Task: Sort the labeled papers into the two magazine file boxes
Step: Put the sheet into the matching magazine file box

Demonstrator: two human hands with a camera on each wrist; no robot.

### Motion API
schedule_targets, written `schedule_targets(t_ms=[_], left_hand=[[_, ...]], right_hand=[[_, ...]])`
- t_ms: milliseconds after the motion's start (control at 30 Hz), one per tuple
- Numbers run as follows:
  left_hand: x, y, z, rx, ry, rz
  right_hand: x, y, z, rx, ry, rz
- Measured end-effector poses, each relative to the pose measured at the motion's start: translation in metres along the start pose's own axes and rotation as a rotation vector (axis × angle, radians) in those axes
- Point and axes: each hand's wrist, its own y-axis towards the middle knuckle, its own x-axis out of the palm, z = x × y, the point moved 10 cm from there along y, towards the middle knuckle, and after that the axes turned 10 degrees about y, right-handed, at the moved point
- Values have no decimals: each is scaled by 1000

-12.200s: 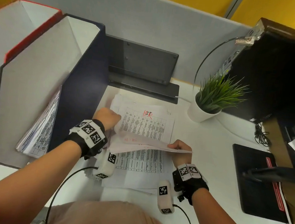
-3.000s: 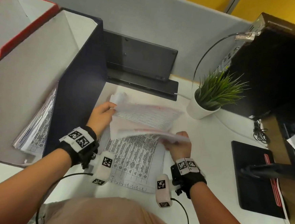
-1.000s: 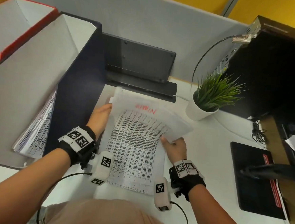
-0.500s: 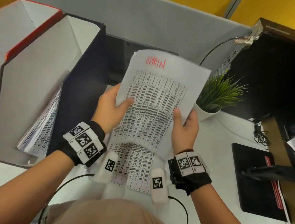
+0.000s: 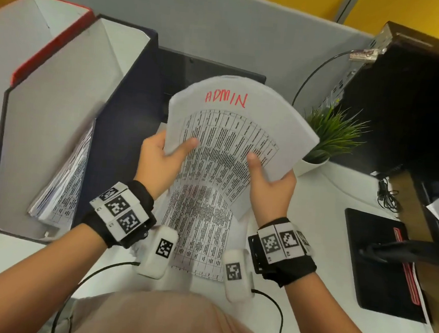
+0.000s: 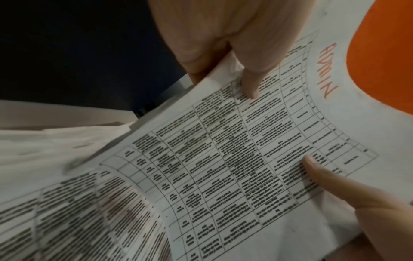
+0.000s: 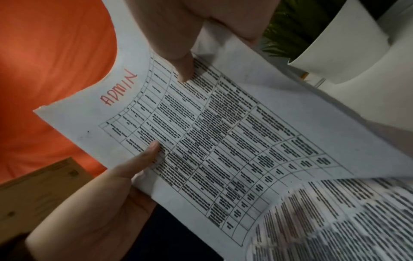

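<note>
- Holding the ADMIN sheet (image 5: 238, 131) up off the desk (image 5: 321, 227) with both hands, above the loose papers (image 5: 200, 233).
- Left hand (image 5: 161, 159) pinching its left edge, thumb on the print.
- Right hand (image 5: 271, 183) gripping the right edge, thumb likewise on top.
- Standing at far left: blue box (image 5: 122, 122) with papers inside, red box (image 5: 49, 45) beyond it.
- Sitting right of the sheet: plant (image 5: 333, 136).

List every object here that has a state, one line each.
ADMIN sheets: lifted off the desk, bowed.
Left hand: pinches their left edge.
Right hand: pinches their right edge.
Desk stack: lying flat, unsorted.
Navy file box: upright, papers leaning inside.
Red file box: upright, contents mostly hidden.
</note>
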Motion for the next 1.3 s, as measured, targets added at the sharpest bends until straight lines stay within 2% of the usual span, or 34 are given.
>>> schedule_targets(t_ms=[67, 200, 300, 400, 500, 600, 733, 867, 1067, 1167, 1300], left_hand=[[0, 0, -3, 1, 1, -2], [10, -11, -38, -96, 36, -10], [10, -14, -48, -143, 36, 24], [4, -3, -31, -127, 49, 46], [-10, 13, 11, -31, 91, 49], [-33, 28, 47, 5, 138, 11], [-88, 41, 65, -83, 211, -17], [-159, 44, 76, -127, 326, 18], [-242, 33, 55, -346, 564, 114], [-249, 32, 42, -381, 743, 117], [-225, 32, 25, -356, 941, 74]], right_hand=[[-1, -1, 6, 12, -1, -8], [-2, -14, 39, 139, -90, -41], [0, -13, 43, 152, -116, -31], [10, -1, 25, 96, -104, -50], [19, 10, 2, 11, -72, -82], [31, 15, -10, -39, -106, -198], [22, 12, 12, 41, -236, -300], [-16, 3, 56, 189, -396, -254], [-56, -6, 95, 270, -654, -202], [-65, -11, 110, 290, -825, -217], [-73, -21, 133, 372, -888, -236]])
